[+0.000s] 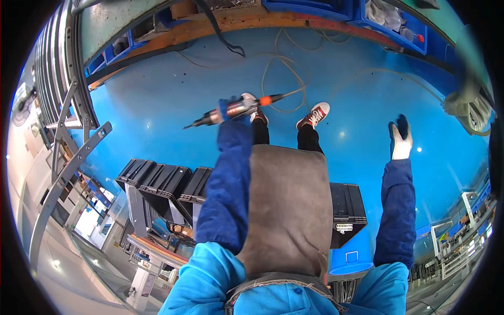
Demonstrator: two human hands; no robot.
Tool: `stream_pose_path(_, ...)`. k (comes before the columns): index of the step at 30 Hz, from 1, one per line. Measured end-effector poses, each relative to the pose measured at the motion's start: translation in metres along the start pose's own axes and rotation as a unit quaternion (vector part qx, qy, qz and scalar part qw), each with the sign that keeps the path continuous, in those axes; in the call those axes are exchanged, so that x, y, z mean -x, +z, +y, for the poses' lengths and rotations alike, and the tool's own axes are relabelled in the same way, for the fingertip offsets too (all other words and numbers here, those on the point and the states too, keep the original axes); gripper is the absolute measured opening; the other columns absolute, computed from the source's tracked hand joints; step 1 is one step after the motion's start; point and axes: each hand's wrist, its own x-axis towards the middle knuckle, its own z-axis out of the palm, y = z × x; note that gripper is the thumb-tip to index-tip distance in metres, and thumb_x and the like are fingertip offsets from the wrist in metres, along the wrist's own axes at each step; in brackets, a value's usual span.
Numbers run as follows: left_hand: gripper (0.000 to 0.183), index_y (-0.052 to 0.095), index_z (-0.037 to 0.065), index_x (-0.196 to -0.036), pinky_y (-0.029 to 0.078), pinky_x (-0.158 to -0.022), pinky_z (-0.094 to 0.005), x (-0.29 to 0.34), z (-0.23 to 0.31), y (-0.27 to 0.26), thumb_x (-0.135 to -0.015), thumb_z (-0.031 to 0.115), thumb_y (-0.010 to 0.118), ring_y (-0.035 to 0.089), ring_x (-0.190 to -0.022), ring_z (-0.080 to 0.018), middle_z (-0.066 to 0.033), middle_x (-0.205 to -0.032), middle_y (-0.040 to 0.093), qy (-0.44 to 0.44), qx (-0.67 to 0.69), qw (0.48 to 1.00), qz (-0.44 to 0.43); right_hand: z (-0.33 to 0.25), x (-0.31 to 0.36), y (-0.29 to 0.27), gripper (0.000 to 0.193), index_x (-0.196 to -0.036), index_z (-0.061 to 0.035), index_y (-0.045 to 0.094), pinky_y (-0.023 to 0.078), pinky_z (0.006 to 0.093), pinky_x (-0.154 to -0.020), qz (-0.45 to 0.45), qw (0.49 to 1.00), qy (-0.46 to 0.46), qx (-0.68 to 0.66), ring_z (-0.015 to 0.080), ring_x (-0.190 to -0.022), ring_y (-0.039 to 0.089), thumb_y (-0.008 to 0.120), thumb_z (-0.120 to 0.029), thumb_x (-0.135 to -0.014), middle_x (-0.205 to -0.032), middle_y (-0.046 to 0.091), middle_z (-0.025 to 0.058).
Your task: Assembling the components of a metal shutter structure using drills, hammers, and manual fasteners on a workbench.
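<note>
A slim inline power screwdriver (241,108), silver and dark with an orange fitting at its rear, is gripped in my left hand (224,109). Its thin bit points left, and a hose runs off from the orange end. Motion blurs that hand, which wears a dark blue glove. Away to the right, my right hand (401,138) is raised over the floor, holding nothing. Its glove is white with dark fingertips, and thumb and fingers are apart. A brown apron (290,205) covers my front, between the two blue-sleeved arms.
Pale hose (266,79) lies looped on the blue floor beyond my shoes (315,114). Blue bins (386,26) line the far workbench. Black crates (165,181) stand near my left side, with another black crate (348,202) at my right. A metal frame (60,178) rises at far left.
</note>
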Motion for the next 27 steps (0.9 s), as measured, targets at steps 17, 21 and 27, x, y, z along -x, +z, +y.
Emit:
stream_pose_path(17,0.064,0.036,-0.003,-0.141,0.037,-0.104,-0.0336,0.057,-0.085,0.071,-0.089,0.022,0.065,0.049,-0.124,-0.0225,-0.0146,-0.133,0.051,-0.079,-0.418,0.846,-0.322,-0.080,0.075,0.174,0.065,-0.140,-0.0047,0.042,0.051,0.0283,-0.073,-0.213,0.975,0.055,0.019,0.0157,-0.083,0.062,0.064,0.000,-0.079,-0.105,0.065,0.0086)
stream_pose_path(21,0.075,0.041,-0.001,-0.137,0.042,-0.099,-0.0435,0.078,0.014,0.030,-0.076,0.034,0.071,0.053,-0.117,-0.0385,-0.0199,-0.129,0.053,0.271,-0.817,0.426,-0.278,-0.113,0.004,0.233,0.068,-0.141,-0.0029,0.041,0.050,0.0255,-0.073,-0.246,0.967,-0.039,-0.059,0.0110,-0.084,0.060,0.067,-0.001,-0.078,-0.107,0.063,0.0082)
stream_pose_path(27,0.081,0.041,0.016,-0.140,0.026,-0.106,-0.0591,0.079,0.059,-0.085,-0.073,0.053,0.066,0.029,-0.135,-0.0400,-0.0194,-0.142,0.038,0.153,-0.900,0.347,-0.213,-0.206,-0.109,0.424,0.035,-0.113,0.0018,0.056,0.043,0.0374,-0.097,-0.286,0.918,-0.213,0.173,0.0253,-0.106,0.055,0.052,-0.028,-0.095,-0.113,0.060,0.0125)
